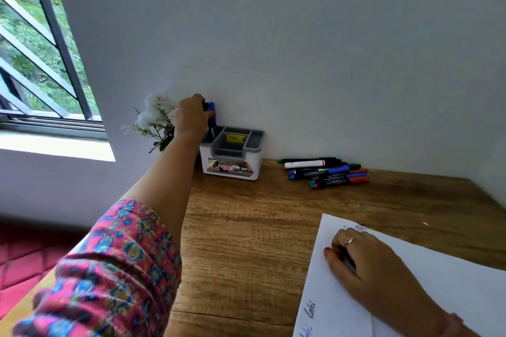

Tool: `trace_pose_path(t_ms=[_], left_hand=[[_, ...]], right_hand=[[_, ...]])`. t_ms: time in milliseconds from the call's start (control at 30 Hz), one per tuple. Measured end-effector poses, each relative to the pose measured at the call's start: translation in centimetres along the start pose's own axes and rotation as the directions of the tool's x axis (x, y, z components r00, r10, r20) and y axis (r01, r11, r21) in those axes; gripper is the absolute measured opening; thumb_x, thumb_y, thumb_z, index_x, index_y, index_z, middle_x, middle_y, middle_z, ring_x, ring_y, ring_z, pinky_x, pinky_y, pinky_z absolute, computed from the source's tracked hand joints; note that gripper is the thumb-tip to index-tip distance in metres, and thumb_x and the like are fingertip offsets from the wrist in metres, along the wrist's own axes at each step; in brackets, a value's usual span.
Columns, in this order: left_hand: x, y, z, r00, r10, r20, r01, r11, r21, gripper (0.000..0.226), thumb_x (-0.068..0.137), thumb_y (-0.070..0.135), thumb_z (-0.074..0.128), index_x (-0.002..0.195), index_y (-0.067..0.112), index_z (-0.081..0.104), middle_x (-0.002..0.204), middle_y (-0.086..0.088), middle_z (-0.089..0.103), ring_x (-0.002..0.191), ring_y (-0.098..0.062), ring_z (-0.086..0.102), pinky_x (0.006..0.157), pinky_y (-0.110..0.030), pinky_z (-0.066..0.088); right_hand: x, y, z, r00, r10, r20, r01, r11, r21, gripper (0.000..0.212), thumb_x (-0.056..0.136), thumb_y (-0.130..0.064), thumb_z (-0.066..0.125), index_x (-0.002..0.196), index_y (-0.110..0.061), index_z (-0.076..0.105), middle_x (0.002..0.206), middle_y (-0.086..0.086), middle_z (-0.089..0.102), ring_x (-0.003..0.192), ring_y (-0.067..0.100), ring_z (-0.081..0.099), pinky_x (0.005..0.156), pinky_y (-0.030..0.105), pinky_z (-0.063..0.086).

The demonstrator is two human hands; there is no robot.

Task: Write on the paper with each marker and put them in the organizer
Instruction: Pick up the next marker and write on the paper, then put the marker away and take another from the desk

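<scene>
My left hand (191,117) reaches to the back of the table and grips a blue-capped marker (212,110) upright. The marker's lower end dips into the left rear slot of the white and grey organizer (232,169), which stands against the wall. My right hand (367,262) rests on the white paper (451,282) at the front right, fingers bent loosely, with a ring on one finger. Blue handwriting shows near the paper's lower left edge. A pile of several markers (325,171) with blue, green, red and black caps lies to the right of the organizer.
White artificial flowers (154,117) stand just left of the organizer, behind my left hand. A barred window (35,49) is at the far left. The wooden table (246,227) meets the wall at the back and right. A red cushion lies below on the left.
</scene>
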State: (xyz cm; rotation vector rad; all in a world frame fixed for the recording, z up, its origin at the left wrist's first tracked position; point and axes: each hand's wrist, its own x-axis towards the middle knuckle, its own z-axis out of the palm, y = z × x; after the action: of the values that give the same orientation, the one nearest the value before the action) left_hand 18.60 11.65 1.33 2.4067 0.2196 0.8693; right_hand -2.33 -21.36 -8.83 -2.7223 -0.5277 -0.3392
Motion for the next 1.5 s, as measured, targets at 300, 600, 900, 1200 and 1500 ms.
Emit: trace_pose_path(t_ms=[300,600,900,1200,1500], left_hand=[[-1.0,0.3,-0.7,0.999,0.035,0.013,-0.034,0.999,-0.028,0.039,0.092,0.017,0.059,0.126,0.000,0.053,0.116,-0.023,0.061,0.099,-0.034,0.064,0.086,-0.040,0.053],[-8.7,5.5,-0.8,0.915,0.403,-0.024,-0.404,0.914,-0.025,0.027,0.095,0.020,0.050,0.116,0.004,0.056,0.114,-0.014,0.055,0.084,-0.025,0.064,0.074,-0.036,0.055],[-16.0,11.3,6.6,0.797,0.456,0.398,-0.445,0.887,-0.125,0.029,0.095,0.023,0.049,0.117,0.010,0.063,0.112,-0.010,0.058,0.101,-0.023,0.056,0.089,-0.030,0.045],[-17.5,11.7,9.3,0.772,0.381,0.508,-0.440,0.898,-0.005,0.037,0.096,0.030,0.049,0.125,0.011,0.060,0.122,-0.014,0.052,0.111,-0.027,0.052,0.093,-0.040,0.047],[-18.5,11.4,7.3,0.836,0.263,0.482,-0.247,0.964,-0.098,0.031,0.090,0.026,0.058,0.114,0.008,0.063,0.118,-0.010,0.056,0.106,-0.022,0.055,0.091,-0.031,0.048]], right_hand=[[0.0,0.0,0.0,1.000,0.007,0.012,-0.007,1.000,0.005,0.020,0.090,-0.048,0.042,0.081,-0.032,0.051,0.076,-0.017,0.054,0.073,0.004,0.052,0.061,0.011,0.035],[0.2,-0.2,-0.2,0.999,-0.039,-0.010,0.039,0.999,-0.018,0.019,0.092,-0.042,0.043,0.080,-0.029,0.046,0.075,-0.011,0.051,0.072,0.008,0.049,0.059,0.016,0.030],[0.0,-0.1,0.1,0.997,-0.056,-0.050,0.055,0.998,-0.021,0.023,0.093,-0.040,0.042,0.082,-0.023,0.051,0.078,-0.006,0.054,0.074,0.009,0.048,0.066,0.024,0.038],[0.1,0.5,0.3,0.995,-0.074,-0.066,0.072,0.997,-0.036,0.024,0.094,-0.042,0.039,0.086,-0.023,0.052,0.082,-0.004,0.056,0.076,0.011,0.049,0.069,0.027,0.042],[-0.1,0.6,0.1,0.995,-0.076,-0.061,0.074,0.996,-0.043,0.026,0.095,-0.042,0.038,0.090,-0.022,0.053,0.086,-0.005,0.057,0.080,0.011,0.048,0.070,0.023,0.036]])
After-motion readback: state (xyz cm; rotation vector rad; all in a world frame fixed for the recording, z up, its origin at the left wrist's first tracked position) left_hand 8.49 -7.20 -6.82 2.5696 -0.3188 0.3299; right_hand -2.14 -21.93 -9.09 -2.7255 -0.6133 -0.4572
